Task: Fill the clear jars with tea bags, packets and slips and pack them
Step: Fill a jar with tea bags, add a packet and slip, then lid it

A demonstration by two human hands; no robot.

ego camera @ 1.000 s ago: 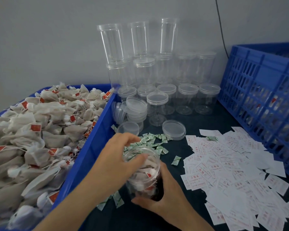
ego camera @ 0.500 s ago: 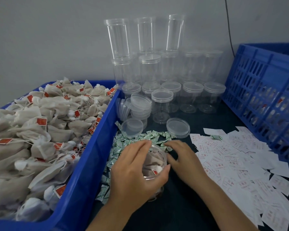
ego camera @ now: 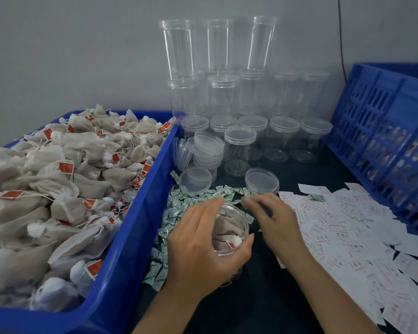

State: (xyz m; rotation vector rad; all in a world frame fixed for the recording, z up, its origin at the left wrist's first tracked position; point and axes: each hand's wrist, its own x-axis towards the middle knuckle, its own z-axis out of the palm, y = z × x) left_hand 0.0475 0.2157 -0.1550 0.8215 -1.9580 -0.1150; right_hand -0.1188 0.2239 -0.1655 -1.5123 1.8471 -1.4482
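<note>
Two hands: left hand (ego camera: 198,247) wraps the open jar (ego camera: 239,219) from its left side; right hand (ego camera: 278,220) is motion-blurred, so its grasp can't be told.
Jar spot: upright on dark table (ego camera: 263,297), tea bags (ego camera: 223,233) inside, between the hands.
Key relation: green packets (ego camera: 217,192) lie just beyond the jar, at the right fingertips; right hand is nearer.
Slips: white slips (ego camera: 343,227) spread further right.
Next (guess): pinch a packet and drop it in the mouth.

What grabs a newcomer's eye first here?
The blue bin heaped with tea bags fills the left side. At the back, empty clear jars stand stacked against the wall. In front, the left hand grips an open jar holding tea bags, the blurred right hand is beside it near the green packets, and white slips cover the right.
</note>
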